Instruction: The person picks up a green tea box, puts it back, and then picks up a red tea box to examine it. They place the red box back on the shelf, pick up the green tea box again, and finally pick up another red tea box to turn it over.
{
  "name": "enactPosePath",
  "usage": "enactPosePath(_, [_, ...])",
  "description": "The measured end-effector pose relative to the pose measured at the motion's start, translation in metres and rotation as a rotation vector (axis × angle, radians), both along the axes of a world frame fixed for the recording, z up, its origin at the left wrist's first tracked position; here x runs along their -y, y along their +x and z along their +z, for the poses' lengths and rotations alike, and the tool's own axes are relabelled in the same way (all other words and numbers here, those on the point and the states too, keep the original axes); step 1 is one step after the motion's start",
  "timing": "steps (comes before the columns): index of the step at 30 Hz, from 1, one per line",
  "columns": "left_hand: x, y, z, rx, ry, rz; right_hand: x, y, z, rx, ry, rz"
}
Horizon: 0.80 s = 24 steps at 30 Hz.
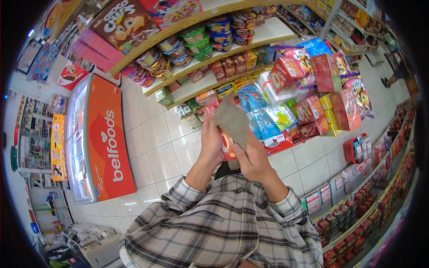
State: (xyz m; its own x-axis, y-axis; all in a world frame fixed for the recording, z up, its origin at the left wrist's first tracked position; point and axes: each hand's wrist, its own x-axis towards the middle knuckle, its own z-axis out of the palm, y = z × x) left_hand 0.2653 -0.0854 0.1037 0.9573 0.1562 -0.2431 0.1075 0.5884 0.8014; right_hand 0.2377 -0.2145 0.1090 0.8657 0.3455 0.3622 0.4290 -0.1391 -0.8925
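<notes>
Both hands are in front of the plaid shirt, at the middle of the view. My left hand (211, 137) is wrapped round the left side of a red box (227, 142). My right hand (253, 157) pinches a grey cloth (232, 119) that lies over the box and hides much of its face. Just to the right of the hands, blue packets (254, 107) lie among a pile of goods, with a red box (284, 76) and yellow boxes (330, 111) in it.
An orange freezer (109, 143) stands at the left. Shelves with stacked cup packs (196, 42) run across the top. Shelves of cans (342, 245) curve along the lower right, near a red basket (357, 148). Another person's leg (395, 77) shows at the far right.
</notes>
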Motion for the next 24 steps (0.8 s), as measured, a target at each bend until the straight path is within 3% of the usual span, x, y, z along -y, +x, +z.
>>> enactPosePath(5, [-0.062,0.016,-0.001,0.018,0.007,0.15,-0.042,-0.005,0.001,-0.018,0.08,0.044])
enactPosePath(8, [-0.109,0.026,-0.007,0.016,-0.056,0.147,-0.045,-0.01,-0.003,-0.588,0.057,0.236])
enactPosePath(10, [-0.14,0.03,-0.001,0.001,-0.202,0.065,-0.061,-0.013,-0.018,-0.744,0.481,0.057])
enactPosePath(11, [-0.145,0.031,0.002,0.003,-0.317,0.149,-0.07,-0.014,-0.021,-0.822,0.693,-0.06])
enactPosePath(12, [-0.156,0.028,-0.002,-0.021,-0.289,0.108,-0.078,-0.014,-0.022,-0.896,0.903,-0.183])
enactPosePath(16, [-0.187,0.012,-0.031,-0.177,-0.153,-0.085,-0.101,0.007,-0.027,-0.91,1.134,-0.24])
enactPosePath(18, [-0.176,-0.001,-0.018,-0.203,-0.201,-0.09,-0.119,0.017,-0.036,-0.845,1.05,-0.298])
enactPosePath(20, [-0.188,-0.01,-0.046,-0.221,-0.3,-0.285,-0.137,0.027,-0.048,-0.795,0.955,-0.337])
enactPosePath(21, [-0.185,-0.017,-0.038,-0.273,-0.163,-0.255,-0.147,0.031,-0.063,-0.791,0.828,-0.448])
enactPosePath(24, [-0.175,-0.031,-0.036,-0.287,-0.013,-0.114,-0.18,0.025,-0.064,-0.662,0.373,-0.164])
